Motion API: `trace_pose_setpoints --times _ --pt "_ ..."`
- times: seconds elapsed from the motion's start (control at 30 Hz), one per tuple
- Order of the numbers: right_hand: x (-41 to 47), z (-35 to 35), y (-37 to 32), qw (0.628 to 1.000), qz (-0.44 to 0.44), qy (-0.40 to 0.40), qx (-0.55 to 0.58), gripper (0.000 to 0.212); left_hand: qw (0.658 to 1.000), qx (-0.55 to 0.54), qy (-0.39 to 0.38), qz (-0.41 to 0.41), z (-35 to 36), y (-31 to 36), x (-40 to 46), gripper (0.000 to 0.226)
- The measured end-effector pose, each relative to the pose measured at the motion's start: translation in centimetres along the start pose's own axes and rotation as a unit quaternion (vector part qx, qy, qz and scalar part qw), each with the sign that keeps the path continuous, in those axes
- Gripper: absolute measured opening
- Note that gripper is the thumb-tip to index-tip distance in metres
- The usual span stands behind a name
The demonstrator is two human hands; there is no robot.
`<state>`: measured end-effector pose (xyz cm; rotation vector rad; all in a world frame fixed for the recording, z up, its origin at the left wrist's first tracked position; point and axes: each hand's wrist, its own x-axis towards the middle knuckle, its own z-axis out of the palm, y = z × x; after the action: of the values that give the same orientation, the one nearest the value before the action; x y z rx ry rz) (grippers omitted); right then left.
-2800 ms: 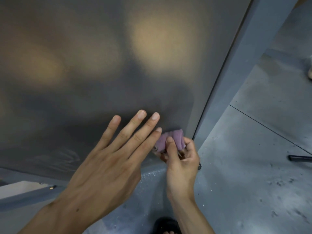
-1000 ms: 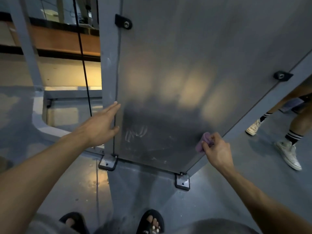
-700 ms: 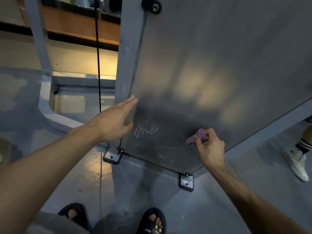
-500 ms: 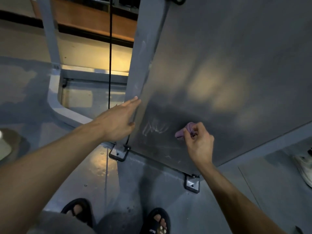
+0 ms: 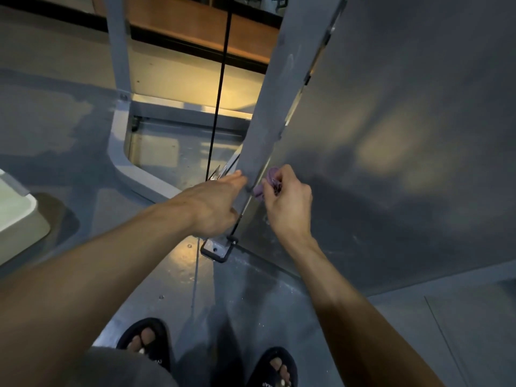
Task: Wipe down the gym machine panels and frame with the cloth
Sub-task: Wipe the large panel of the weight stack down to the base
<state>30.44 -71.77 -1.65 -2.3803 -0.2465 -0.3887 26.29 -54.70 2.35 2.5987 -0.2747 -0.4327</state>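
I see the broad panel (image 5: 391, 135) first: a flat, dull grey metal sheet with a brushed sheen, soft warm reflections across its middle and faint smears low down. Along its left edge runs the painted grey frame post (image 5: 268, 113), a square-sided upright ending in a small bolted foot plate (image 5: 216, 251) on the floor (image 5: 69, 135), which is smooth, grey and patchy. A thin black cable (image 5: 219, 88) hangs straight just left of the post, and a pale rounded base (image 5: 125, 169) of the frame curves behind it. At the left margin sits part of a white, rounded object (image 5: 16, 216); what it is I cannot tell. Two dark sandals (image 5: 148, 342) show at the bottom. My left hand (image 5: 215, 208) rests against the post with its fingers straight and together, tips touching the post's face. My right hand (image 5: 287, 202) has its fingers curled and pinched on the cloth (image 5: 265, 182), a small, soft, crumpled purple wad pressed where the panel's edge meets the post, poking out above and left of the fingertips (image 5: 266, 188), just beside the left hand.
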Motion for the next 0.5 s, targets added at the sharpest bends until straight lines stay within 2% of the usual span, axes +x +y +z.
trace_pose_setpoints --times 0.13,0.23,0.33,0.5 --pt "0.2 0.6 -0.8 1.0 -0.002 -0.001 -0.029 0.012 1.0 -0.002 -0.001 -0.006 -0.2 -0.2 0.1 0.078" --pt "-0.5 -0.4 -0.1 0.999 -0.005 0.007 -0.043 0.012 1.0 0.003 -0.007 -0.007 -0.2 -0.1 0.1 0.079" --pt "-1.3 -2.4 1.6 0.998 0.023 0.041 -0.049 0.019 1.0 0.011 -0.016 -0.005 0.1 0.1 0.1 0.079" --pt "-3.3 -6.7 5.5 0.991 0.062 0.073 -0.093 0.019 1.0 0.016 -0.025 0.0 0.1 0.4 0.3 0.08"
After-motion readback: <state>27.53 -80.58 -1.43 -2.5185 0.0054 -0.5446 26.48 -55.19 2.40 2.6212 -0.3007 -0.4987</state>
